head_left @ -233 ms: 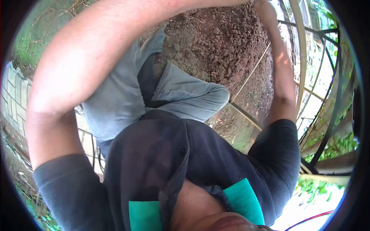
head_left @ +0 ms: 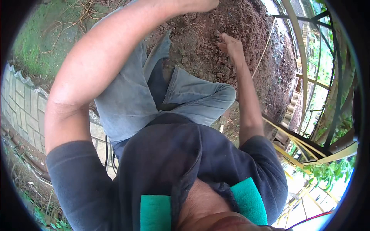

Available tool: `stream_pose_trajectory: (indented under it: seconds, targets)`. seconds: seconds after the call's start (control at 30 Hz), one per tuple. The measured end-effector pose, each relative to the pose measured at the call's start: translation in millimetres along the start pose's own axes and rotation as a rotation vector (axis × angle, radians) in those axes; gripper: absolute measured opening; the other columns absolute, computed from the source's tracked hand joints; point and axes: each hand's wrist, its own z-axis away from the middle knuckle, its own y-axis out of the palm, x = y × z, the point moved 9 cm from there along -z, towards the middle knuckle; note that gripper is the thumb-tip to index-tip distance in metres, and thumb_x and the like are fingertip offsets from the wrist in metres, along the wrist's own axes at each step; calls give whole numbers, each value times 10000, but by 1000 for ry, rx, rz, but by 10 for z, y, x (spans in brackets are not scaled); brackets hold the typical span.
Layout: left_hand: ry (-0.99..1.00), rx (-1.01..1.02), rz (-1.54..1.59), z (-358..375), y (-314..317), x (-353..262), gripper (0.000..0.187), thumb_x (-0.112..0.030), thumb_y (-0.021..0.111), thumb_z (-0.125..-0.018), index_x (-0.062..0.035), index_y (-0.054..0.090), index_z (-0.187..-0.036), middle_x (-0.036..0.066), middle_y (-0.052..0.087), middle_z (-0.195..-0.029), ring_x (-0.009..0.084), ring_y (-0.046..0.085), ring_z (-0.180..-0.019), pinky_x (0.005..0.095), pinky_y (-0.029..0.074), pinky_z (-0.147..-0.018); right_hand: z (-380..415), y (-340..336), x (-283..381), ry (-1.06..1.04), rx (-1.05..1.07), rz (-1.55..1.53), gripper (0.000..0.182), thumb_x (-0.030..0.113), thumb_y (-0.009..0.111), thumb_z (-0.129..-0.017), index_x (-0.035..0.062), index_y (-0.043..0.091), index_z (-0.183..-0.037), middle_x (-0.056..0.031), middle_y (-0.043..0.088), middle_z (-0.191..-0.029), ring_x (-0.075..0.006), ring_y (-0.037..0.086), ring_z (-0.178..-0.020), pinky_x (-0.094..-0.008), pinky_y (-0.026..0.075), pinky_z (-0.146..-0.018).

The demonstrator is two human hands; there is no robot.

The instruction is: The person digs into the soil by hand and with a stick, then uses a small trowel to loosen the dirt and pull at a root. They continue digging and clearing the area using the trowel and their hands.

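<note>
The fingers of the right hand (head_left: pixel 233 47) are bent a little and spread apart, not clenched, and I see no object held in them. This hand is low over the loose brown soil (head_left: pixel 246 23); if the fingertips touch it, I cannot tell. The left hand (head_left: pixel 210 4) reaches to the top edge of the view and is mostly cut off, so I cannot tell if its fingers are released or closed. It is also near the soil.

The soil lies in front of the person's bent legs, in grey trousers (head_left: pixel 123 100), with broken lumps around the right hand. To the right of this hand, a thin pale line (head_left: pixel 264 50) goes slantwise across the soil, apart from the fingers. Farther to the right stands a dark metal frame (head_left: pixel 336 88). On the left side are dry roots (head_left: pixel 59 32), green ground and paving bricks (head_left: pixel 25 102).
</note>
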Motion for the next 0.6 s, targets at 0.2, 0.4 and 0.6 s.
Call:
stream_pose_trajectory:
  seconds: [0.2, 0.4, 0.6]
  targets:
    - [-75, 258, 80, 724, 1235, -80, 317, -106, 527, -797, 51, 588, -1066, 276, 631, -986, 378, 660, -823, 408, 543, -755, 462, 765, 649, -1, 62, -1209, 469, 333, 473, -957, -125, 464, -1059, -275, 625, -899, -316, 667, -764, -410, 560, -703]
    - [-779, 285, 898, 1147, 2033, 326, 150, -34, 433, -829, 12, 550, -748, 140, 522, -632, 241, 466, -441, 378, 311, -380, 165, 1001, -121, 351, -155, -1101, 102, 22, 450, -893, -71, 472, -926, -254, 600, -763, -185, 518, -482, -263, 375, -368]
    - [-1141, 120, 1339, 1609, 2621, 95, 112, -17, 400, -850, -12, 486, -779, 88, 475, -670, 142, 350, -435, 310, 195, -357, 294, 1020, -742, 488, -149, -738, 117, -45, 382, -815, -58, 494, -850, -216, 577, -663, -155, 434, -380, -280, 274, -316]
